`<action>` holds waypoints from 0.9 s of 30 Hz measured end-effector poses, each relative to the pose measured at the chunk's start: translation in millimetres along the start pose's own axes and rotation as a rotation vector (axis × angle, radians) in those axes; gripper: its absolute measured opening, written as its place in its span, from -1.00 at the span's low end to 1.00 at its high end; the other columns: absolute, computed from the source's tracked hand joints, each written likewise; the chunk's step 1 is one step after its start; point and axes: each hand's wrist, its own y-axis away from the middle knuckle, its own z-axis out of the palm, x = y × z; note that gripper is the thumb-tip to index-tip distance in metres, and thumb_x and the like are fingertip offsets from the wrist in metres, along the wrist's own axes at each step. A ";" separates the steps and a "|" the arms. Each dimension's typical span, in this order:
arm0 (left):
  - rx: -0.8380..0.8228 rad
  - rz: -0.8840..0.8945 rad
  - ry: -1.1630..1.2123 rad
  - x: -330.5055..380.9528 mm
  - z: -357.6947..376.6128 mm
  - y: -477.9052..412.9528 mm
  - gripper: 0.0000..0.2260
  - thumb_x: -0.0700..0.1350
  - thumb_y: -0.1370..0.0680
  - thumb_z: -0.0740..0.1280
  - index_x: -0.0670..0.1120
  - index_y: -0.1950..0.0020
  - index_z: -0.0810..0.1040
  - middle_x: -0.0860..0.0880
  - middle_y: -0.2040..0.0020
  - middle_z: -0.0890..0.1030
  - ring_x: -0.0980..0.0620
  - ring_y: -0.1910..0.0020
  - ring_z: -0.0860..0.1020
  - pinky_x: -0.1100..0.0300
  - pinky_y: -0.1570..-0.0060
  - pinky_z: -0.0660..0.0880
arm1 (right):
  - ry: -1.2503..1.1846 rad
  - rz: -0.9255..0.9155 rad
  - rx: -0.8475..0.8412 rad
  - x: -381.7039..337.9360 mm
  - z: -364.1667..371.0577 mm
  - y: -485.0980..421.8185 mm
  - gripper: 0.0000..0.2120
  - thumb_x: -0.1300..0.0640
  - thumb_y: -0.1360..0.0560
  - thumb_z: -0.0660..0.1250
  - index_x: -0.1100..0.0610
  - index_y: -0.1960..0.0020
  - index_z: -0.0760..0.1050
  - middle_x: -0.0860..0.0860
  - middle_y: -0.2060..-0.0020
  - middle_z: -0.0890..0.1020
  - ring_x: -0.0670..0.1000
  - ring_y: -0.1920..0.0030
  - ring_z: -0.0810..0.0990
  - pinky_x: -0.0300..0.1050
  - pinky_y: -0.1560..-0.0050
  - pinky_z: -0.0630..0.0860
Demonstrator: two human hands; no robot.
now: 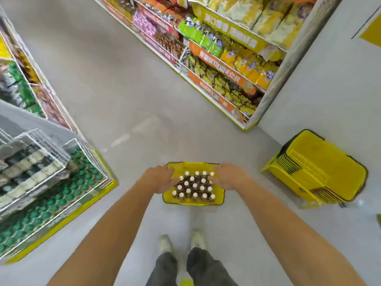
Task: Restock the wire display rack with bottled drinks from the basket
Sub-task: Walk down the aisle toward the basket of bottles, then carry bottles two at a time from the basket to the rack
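We reach for the basket (191,203) of bottles (194,185) on the floor (123,100).
Left grip (162,179) & right grip (225,178) flank it, closure too blurred to tell; lopsided lift could topple bottles en route to wire rack (61,195).

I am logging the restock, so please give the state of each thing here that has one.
basket: loaded with bottles.
bottles: upright, capped.
wire display rack: stocked with green-capped bottles.
left hand: at basket's left edge, grip unclear.
right hand: at basket's right edge, grip unclear.
spare baskets: stacked, on the floor.
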 end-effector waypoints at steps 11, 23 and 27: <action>-0.235 0.187 -0.037 -45.8 106.4 -107.9 -0.51 0.21 -0.69 0.03 -0.04 -0.50 0.34 -0.13 -0.44 0.45 -0.18 -0.44 0.42 -0.11 -0.35 0.41 | -0.140 0.172 -0.239 -28.5 116.3 -70.9 -0.43 -0.30 -0.66 0.08 0.00 -0.53 0.33 0.13 -0.49 0.41 0.22 -0.49 0.40 0.20 -0.40 0.39; -0.206 0.091 -0.052 -101.6 228.7 -273.2 -0.51 0.24 -0.68 0.04 -0.09 -0.40 0.41 -0.17 -0.35 0.51 -0.21 -0.36 0.47 -0.10 -0.29 0.44 | -0.182 0.141 -0.127 -9.7 236.1 -243.8 -0.47 -0.31 -0.64 0.11 0.05 -0.39 0.42 0.13 -0.37 0.52 0.21 -0.37 0.49 0.16 -0.22 0.49; -0.130 0.106 -0.065 -96.2 276.5 -358.4 -0.50 0.23 -0.68 0.05 -0.08 -0.43 0.40 -0.18 -0.36 0.50 -0.22 -0.38 0.47 -0.10 -0.28 0.45 | -0.178 0.145 -0.058 17.3 292.6 -322.3 -0.45 -0.31 -0.64 0.10 0.02 -0.44 0.39 0.15 -0.38 0.51 0.23 -0.37 0.49 0.17 -0.24 0.48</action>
